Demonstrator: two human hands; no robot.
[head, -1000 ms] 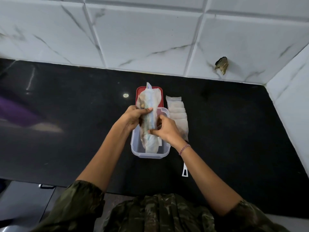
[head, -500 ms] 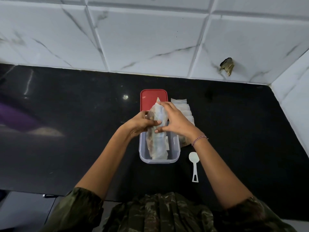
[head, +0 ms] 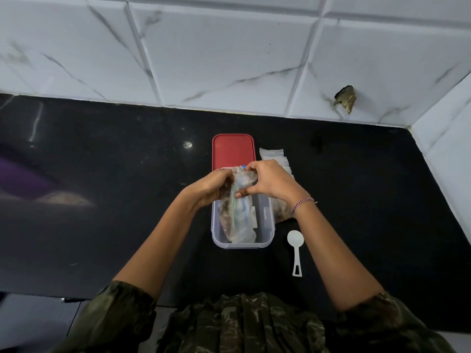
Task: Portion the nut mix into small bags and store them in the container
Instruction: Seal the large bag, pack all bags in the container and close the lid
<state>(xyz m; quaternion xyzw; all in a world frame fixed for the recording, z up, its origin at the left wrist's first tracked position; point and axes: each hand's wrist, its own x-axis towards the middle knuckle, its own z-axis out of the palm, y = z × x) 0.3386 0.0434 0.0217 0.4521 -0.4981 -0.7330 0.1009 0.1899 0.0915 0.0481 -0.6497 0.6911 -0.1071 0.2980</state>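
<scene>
1. The bag of nut mix (head: 238, 222) is clear and crinkly. It stands up inside the box.
2. The box (head: 243, 245) is clear plastic and open, in the middle.
3. The small bags (head: 271, 154) lie flat in a pile, just far-right of it.

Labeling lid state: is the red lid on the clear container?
No, the red lid lies flat on the black counter just behind the clear container, which stands open with a bag inside.
</scene>
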